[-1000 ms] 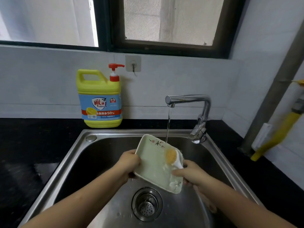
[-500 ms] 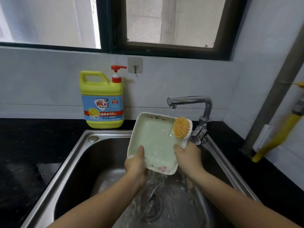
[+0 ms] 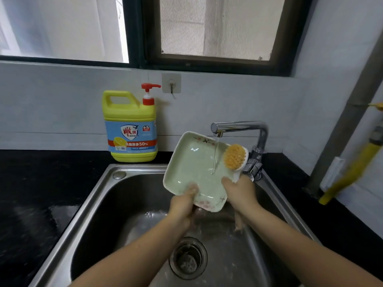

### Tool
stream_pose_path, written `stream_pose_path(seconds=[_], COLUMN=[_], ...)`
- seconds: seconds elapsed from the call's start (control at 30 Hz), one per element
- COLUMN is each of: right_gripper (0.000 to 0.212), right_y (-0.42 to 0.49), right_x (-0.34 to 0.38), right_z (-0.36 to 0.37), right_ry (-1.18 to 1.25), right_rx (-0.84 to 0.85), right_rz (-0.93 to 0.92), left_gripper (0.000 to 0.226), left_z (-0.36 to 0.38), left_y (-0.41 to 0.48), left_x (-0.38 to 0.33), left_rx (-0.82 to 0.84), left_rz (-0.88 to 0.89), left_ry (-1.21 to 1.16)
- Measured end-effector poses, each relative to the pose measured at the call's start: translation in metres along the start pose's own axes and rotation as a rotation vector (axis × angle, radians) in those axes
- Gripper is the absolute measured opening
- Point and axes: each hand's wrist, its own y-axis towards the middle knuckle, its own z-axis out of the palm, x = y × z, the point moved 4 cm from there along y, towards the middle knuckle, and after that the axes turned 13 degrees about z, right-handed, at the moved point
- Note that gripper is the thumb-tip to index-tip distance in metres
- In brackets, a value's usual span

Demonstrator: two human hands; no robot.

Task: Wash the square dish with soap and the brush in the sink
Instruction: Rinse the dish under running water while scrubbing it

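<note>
L hand [image 3: 183, 200] fingers clamp square dish [image 3: 192, 172] at its lower edge, tilted above sink [image 3: 99, 195] – tap water hits it; R hand [image 3: 240, 189] fingers wrapped round brush [image 3: 235, 157], bristles beside dish's right rim

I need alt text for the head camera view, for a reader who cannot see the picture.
Two bare hands hold a pale green square dish tilted under a running chrome tap over a steel sink: the left hand grips its lower edge, the right hand its right edge together with a white brush with orange bristles. A yellow soap bottle stands behind.
</note>
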Motion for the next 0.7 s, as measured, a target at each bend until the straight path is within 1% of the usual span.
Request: stream_pose_path(seconds=[0.03, 0.07, 0.13, 0.2, 0.27, 0.33, 0.4, 0.5, 0.6, 0.7], right_gripper=[0.013, 0.014, 0.019, 0.025, 0.023, 0.021, 0.018, 0.016, 0.024, 0.034], right_y=[0.003, 0.006, 0.01, 0.013, 0.015, 0.017, 0.017, 0.016, 0.019, 0.02], right_x=[-0.002, -0.005, -0.012, -0.016, -0.018, -0.02, -0.022, -0.02, -0.016, -0.014], right_z=[-0.002, -0.005, -0.008, -0.009, -0.006, -0.003, -0.001, 0.004, 0.014, 0.03], right_ry=[-0.03, -0.059, -0.072, -0.05, -0.063, -0.084, -0.099, -0.15, -0.227, -0.315], right_rx=[0.015, 0.028, 0.044, 0.064, 0.116, 0.178, 0.227, 0.278, 0.312, 0.36], right_rz=[0.008, 0.016, 0.045, 0.092, 0.15, 0.203, 0.258, 0.303, 0.29, 0.275], left_gripper=[0.011, 0.011, 0.013, 0.015, 0.021, 0.02, 0.025, 0.033, 0.031, 0.029], left_z=[-0.012, -0.023, -0.034, -0.037, -0.039, -0.045, -0.052, -0.055, -0.062, -0.066], left_y=[0.009, 0.017, 0.024, 0.024, 0.024, 0.025, 0.026, 0.02, 0.019, 0.016], left_x=[-0.009, -0.019, -0.033, -0.04, -0.041, -0.038, -0.036, -0.037, -0.042, -0.049], left_rx=[-0.039, -0.033, 0.074, 0.158, 0.267, 0.351, 0.355, 0.29, 0.203, 0.169], left_rz=[0.063, 0.133, 0.243, 0.279, 0.22, 0.089, -0.009, -0.108, -0.171, -0.164], left_ry=[0.069, 0.172, 0.398, 0.594, 0.731, 0.724, 0.643, 0.601, 0.63, 0.66])
